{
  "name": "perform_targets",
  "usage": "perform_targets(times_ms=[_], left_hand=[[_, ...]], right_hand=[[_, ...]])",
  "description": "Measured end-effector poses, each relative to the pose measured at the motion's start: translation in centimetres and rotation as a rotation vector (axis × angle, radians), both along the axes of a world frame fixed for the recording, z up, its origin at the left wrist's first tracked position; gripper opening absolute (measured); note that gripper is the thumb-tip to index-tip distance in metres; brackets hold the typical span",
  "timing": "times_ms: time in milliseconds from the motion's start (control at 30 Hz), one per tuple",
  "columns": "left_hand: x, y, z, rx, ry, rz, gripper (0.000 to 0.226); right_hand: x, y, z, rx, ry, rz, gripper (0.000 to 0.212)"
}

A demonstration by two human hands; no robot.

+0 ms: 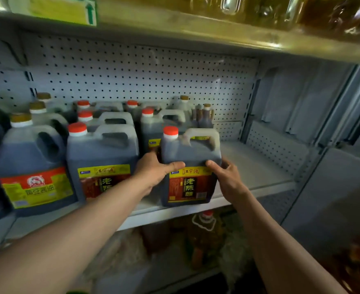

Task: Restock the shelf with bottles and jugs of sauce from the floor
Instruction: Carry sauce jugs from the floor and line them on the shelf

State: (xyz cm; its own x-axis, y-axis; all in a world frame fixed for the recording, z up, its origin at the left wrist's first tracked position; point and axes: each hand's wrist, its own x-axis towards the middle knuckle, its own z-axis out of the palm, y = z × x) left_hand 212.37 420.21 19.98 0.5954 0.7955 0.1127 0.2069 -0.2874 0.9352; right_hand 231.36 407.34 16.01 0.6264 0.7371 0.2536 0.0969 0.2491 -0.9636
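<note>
Both hands, forearms extended: left hand (156, 171) and right hand (228, 177) clasp opposite sides of one red-capped jug (190, 166) of dark sauce, standing upright at the shelf (257, 166) front edge. Matching jug (102, 158) just left of the left hand; bare shelf right of the right hand.

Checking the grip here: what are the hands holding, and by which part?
Both hold the red-capped jug at the shelf front, by its body, not its handle: left hand on its left side, right hand on its right.
</note>
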Motion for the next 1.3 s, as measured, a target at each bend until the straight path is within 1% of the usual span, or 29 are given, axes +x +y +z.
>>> perform_targets(times_ms=[100,200,233,267,333,400,433,567,667,733,833,967,1033,1167,1267,1300], left_hand=[[0.9,0.7,0.0,0.049,0.008,0.063,0.098],[1.5,1.3,-0.9,0.029,-0.024,0.083,0.068],[1.7,1.5,-1.3,0.029,-0.042,0.091,0.063],[1.8,1.6,-1.7,0.029,-0.056,0.104,0.062],[2.0,1.6,-2.6,0.022,-0.087,0.113,0.071],[2.1,1.2,-3.3,0.005,-0.105,0.107,0.088],[2.1,1.0,-3.6,-0.009,-0.109,0.111,0.090],[2.8,0.1,-3.9,-0.060,-0.125,0.174,0.081],[2.8,-1.0,-4.5,-0.188,-0.135,0.207,0.091],[2.8,-1.3,-5.6,-0.238,-0.138,0.229,0.095],[2.7,-1.9,-6.1,-0.211,-0.145,0.270,0.091],[3.2,-2.8,-6.6,-0.161,-0.184,0.341,0.067],[3.4,-3.5,-6.8,-0.139,-0.208,0.383,0.063],[3.3,-3.8,-7.7,-0.111,-0.249,0.442,0.064],[3.1,-3.5,-8.0,-0.121,-0.243,0.478,0.071],[3.1,-3.5,-7.9,-0.137,-0.235,0.483,0.073]], right_hand=[[1.4,1.3,-0.5,-0.008,-0.020,0.037,0.052],[2.2,2.0,-1.3,-0.035,-0.053,0.068,0.057],[2.4,2.0,-1.7,-0.047,-0.053,0.076,0.060],[2.5,2.0,-1.9,-0.063,-0.053,0.077,0.066],[2.6,1.8,-2.0,-0.100,-0.073,0.067,0.076],[2.8,1.7,-1.8,-0.125,-0.119,0.062,0.070],[2.8,1.8,-1.7,-0.132,-0.127,0.065,0.065],[2.4,1.8,-1.6,-0.143,-0.084,0.093,0.053],[2.2,1.8,-2.2,-0.186,-0.068,0.069,0.040],[2.1,1.8,-2.4,-0.211,-0.065,0.048,0.043],[1.9,1.7,-2.5,-0.210,-0.036,0.041,0.046],[1.8,1.8,-2.7,-0.213,-0.001,0.043,0.040],[1.6,2.1,-2.7,-0.220,0.010,0.041,0.042],[1.1,3.3,-2.6,-0.225,-0.009,0.034,0.054],[0.5,4.2,-2.5,-0.209,-0.005,0.050,0.053],[0.3,4.6,-2.5,-0.209,-0.007,0.056,0.055]])
